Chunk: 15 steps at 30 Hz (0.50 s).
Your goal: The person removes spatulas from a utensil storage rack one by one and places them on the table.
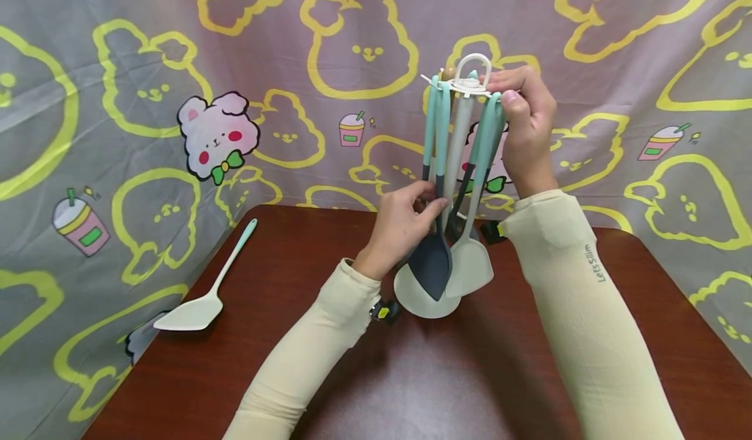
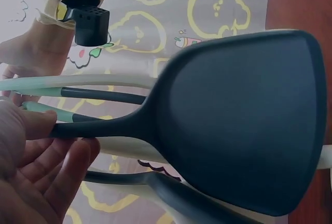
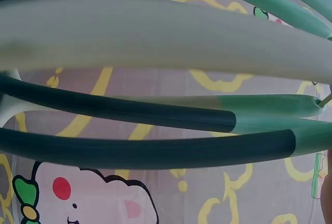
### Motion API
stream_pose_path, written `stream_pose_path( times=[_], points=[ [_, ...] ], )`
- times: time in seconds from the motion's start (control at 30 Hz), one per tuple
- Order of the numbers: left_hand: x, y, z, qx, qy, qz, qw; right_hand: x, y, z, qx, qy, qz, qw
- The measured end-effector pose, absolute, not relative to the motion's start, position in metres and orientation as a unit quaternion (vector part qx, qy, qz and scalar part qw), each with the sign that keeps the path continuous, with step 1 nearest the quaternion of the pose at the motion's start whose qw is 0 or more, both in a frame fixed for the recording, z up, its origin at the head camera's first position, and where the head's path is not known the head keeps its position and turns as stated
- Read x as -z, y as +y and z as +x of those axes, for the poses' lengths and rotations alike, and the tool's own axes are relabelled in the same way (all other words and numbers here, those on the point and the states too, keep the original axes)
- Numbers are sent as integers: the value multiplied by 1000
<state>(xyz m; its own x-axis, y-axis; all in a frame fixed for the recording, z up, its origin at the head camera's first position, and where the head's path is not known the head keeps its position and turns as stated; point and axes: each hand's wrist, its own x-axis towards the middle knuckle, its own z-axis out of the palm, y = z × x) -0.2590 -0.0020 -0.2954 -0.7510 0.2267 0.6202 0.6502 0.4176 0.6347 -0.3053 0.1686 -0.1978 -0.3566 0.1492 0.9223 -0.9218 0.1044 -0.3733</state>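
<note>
A white utensil rack (image 1: pixel 472 86) with a loop on top stands upright, and several utensils with mint handles hang round its post. My left hand (image 1: pixel 405 228) pinches the dark shaft of a dark grey turner (image 2: pixel 238 120) between thumb and fingers; its broad blade faces the left wrist view. In the head view, that turner's blade (image 1: pixel 431 267) hangs in front of the rack's round white base (image 1: pixel 427 306). At the top, my right hand (image 1: pixel 529 126) grips the rack's rim beside the mint handles; its fingertips are partly hidden. Below it hangs a cream turner (image 1: pixel 472 267).
Another cream turner (image 1: pixel 196 311) with a mint handle tip lies apart on the left of the brown table (image 1: pixel 282 264). A patterned cloth (image 1: pixel 364 48) hangs behind and at both sides. Dark shafts (image 3: pixel 155 151) run close to the right wrist camera.
</note>
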Motion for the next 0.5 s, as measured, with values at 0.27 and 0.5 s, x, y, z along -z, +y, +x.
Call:
stream_pose_path(
  times=[0.27,0.5],
  points=[
    [297,0,-257,472,-805,-270,238,197,167,-306,-589,-574,337,459],
    [297,-1,-254,471,-804,-270,243,197,166,-306,-594,-568,335,461]
  ],
)
